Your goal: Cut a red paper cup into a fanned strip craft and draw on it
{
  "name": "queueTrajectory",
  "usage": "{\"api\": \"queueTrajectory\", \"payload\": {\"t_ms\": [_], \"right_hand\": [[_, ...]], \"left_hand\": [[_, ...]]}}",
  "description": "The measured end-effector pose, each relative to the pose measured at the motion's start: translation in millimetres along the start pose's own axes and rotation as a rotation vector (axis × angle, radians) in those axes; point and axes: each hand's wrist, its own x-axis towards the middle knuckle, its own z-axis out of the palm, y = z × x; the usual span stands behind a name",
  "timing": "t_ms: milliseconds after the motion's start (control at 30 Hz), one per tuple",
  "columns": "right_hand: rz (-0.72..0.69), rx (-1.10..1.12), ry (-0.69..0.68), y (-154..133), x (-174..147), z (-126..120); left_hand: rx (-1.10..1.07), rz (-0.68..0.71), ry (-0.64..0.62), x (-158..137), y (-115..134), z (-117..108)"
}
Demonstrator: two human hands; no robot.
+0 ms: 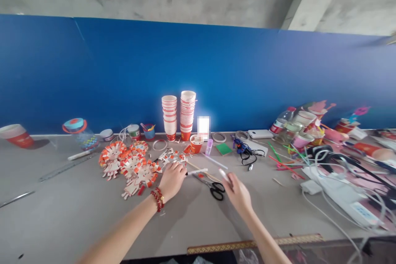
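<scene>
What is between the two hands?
In the head view, black-handled scissors, a white pen and a thin stick lie between the left hand and the right hand.

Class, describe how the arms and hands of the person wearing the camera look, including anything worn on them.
The left hand is ungloved, and its wrist wears a red beaded bracelet in two rows, with a gold-coloured piece. The right hand is ungloved too, with no bracelet visible. No sleeve shows on either forearm.

Your right fingers (pixel 230 186) partly hide a white thing (pixel 223 174) too small to name; mid-frame, a patch (pixel 203 126) is pixelated.
</scene>
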Motion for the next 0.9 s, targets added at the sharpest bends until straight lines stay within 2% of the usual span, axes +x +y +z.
{"api": "queueTrajectory", "payload": {"t_ms": [67,133,300,400,533,700,767,900], "right_hand": [[-0.011,-0.034,-0.063,-5,-6,3],[0.051,-0.078,-0.079,2,-4,0],[0.386,-0.235,-0.042,62,33,-31],[0.499,-0.283,-0.084,90,59,-42],[0.508,-0.303,-0.164,95,73,-41],[0.476,-0.307,-0.203,87,60,-43],[0.428,-0.306,-0.226,81,55,-42],[0.305,-0.287,-0.203,46,49,-30]], "left_hand": [[-0.018,0.006,-0.007,3,6,7],[-0.035,-0.004,-0.012,1,5,12],[-0.094,-0.005,-0.029,-19,-5,12],[-0.125,-0.024,-0.032,-29,-4,12],[-0.151,-0.056,-0.026,-39,-7,9],[-0.165,-0.178,0.044,-55,-24,-7],[-0.164,-0.196,0.05,-59,-22,-12],[-0.157,-0.016,-0.036,-53,6,-11]]}}
